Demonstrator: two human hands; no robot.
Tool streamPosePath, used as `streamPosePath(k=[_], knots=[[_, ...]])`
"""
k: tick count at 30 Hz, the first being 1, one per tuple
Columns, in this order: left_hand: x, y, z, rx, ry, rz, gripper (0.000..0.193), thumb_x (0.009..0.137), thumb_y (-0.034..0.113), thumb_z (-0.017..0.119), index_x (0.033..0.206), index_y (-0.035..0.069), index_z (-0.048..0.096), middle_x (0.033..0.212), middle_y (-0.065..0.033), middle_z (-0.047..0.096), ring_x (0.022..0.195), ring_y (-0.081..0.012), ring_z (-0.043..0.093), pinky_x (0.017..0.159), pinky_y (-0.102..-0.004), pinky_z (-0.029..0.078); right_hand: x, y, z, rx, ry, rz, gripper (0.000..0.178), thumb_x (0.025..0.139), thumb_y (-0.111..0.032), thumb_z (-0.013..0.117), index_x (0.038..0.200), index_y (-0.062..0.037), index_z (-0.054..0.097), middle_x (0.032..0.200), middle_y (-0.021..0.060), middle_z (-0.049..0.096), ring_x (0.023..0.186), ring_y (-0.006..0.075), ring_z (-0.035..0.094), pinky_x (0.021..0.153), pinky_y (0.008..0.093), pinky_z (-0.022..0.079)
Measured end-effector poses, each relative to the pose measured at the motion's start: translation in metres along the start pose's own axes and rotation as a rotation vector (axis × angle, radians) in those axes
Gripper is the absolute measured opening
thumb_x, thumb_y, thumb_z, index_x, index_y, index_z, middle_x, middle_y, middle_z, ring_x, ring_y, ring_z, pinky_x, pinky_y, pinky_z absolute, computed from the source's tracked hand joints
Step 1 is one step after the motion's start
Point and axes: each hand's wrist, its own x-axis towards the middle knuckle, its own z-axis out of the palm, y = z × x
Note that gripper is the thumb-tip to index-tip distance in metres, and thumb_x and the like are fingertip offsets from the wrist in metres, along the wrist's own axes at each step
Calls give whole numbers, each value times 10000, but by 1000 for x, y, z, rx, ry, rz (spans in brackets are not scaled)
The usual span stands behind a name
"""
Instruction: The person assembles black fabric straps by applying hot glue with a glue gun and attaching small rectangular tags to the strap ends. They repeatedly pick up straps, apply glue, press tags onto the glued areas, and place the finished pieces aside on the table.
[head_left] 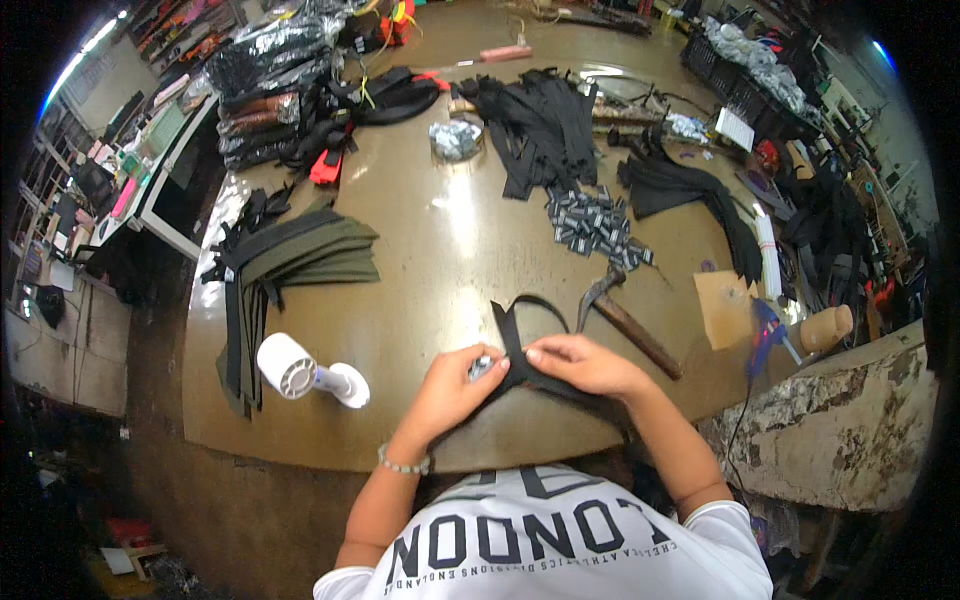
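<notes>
Close to the table's front edge, both hands work on one black webbing strap (510, 335). My left hand (455, 390) is closed, pinching the strap between thumb and fingers. A small grey-silver item (480, 368) shows at its fingers, too small to name. My right hand (592, 366) pinches the same strap just to the right, its thumb and index finger close to the left thumb. One end of the strap stands up beyond the hands and another part loops behind. A hammer (640, 335) with a wooden handle lies right of the loop, beyond my right hand.
A white handheld fan (290, 365) stands at left, near olive and black straps (310, 250). Farther off lie small dark buckle-like pieces (590, 225), black straps (545, 120) and a clear bag (455, 140). A blue glue gun (768, 335) and tape roll (828, 327) sit at right.
</notes>
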Motion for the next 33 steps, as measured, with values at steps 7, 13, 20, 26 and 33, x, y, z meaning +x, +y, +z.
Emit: streamPosePath(k=[7, 13, 20, 26, 33], knots=[[-9, -5, 5, 322, 152, -82, 212, 873, 221, 670, 935, 19, 676, 788, -230, 668, 736, -418, 651, 656, -464, 506, 42, -34, 11, 85, 192, -430, 273, 913, -216, 671, 1141, -73, 629, 1326, 74, 586, 1126, 177, 547, 981, 335, 410], [-8, -21, 22, 297, 382, -24, 285, 816, 174, 718, 1067, 87, 612, 839, -214, 684, 776, -414, 667, 656, -473, 513, 10, -18, 48, -256, 268, -449, 434, 885, -75, 613, 1317, -95, 573, 1294, 187, 515, 1174, 367, 527, 935, 398, 479], [-11, -24, 28, 311, 434, -4, 312, 806, 117, 705, 1107, 118, 621, 767, -177, 667, 697, -376, 653, 616, -452, 495, 31, 23, 60, -641, 495, -543, 194, 871, -45, 574, 1059, -2, 596, 1054, 136, 573, 924, 337, 595, 783, 409, 523], [-16, -28, 32, 539, 285, 124, 401, 784, 99, 696, 1166, 208, 640, 817, -89, 653, 705, -314, 656, 594, -420, 520, 10, 20, 63, -882, 502, -610, 214, 798, -73, 603, 1008, -33, 610, 1063, 82, 597, 922, 277, 593, 762, 352, 534], [-15, -32, 34, 505, 306, 155, 405, 768, 92, 697, 1156, 206, 664, 795, -84, 620, 680, -310, 643, 581, -417, 521, 3, 30, 59, -884, 455, -629, 217, 763, -53, 601, 979, -33, 621, 1070, 88, 606, 958, 282, 594, 798, 349, 535]])
